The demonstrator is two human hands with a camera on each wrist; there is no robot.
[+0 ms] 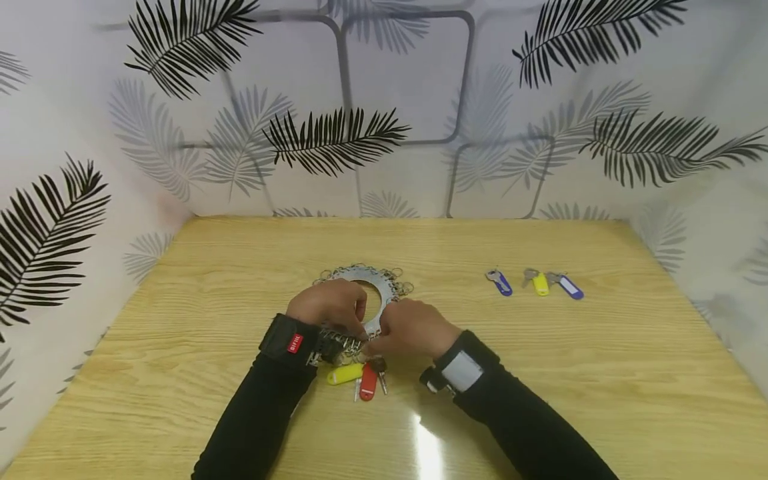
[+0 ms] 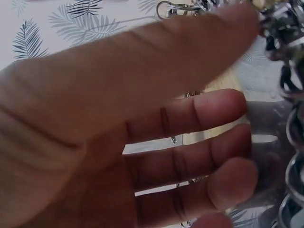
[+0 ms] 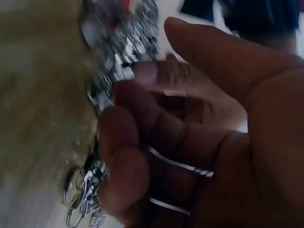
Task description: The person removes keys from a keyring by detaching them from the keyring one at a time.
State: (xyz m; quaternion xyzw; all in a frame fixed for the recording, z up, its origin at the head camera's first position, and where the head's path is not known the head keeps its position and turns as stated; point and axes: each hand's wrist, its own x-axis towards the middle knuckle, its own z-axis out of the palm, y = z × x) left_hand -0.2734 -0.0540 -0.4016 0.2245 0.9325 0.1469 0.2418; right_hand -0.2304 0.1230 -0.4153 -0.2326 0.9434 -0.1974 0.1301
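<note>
A flat silver metal ring [image 1: 359,273] with small clips and split rings round its rim lies in the middle of the table. My left hand [image 1: 333,303] grips its near left part, fingertips on the flat metal and thumb by the clips [image 2: 294,123] in the left wrist view. On the near right part, my right hand [image 1: 414,328] holds the rim with curled fingers, its thumb near the lower clips. Below the hands are keys with a yellow tag [image 1: 346,374] and a red tag [image 1: 369,382]. Split rings [image 3: 76,190] hang beside my right fingers. Both hands partly hide the ring.
To the right on the wooden table [image 1: 600,373] lie a key with a blue tag [image 1: 503,287], one with a yellow tag [image 1: 541,285] and another with a blue tag [image 1: 570,287]. A leaf-patterned wall [image 1: 408,180] stands behind the table.
</note>
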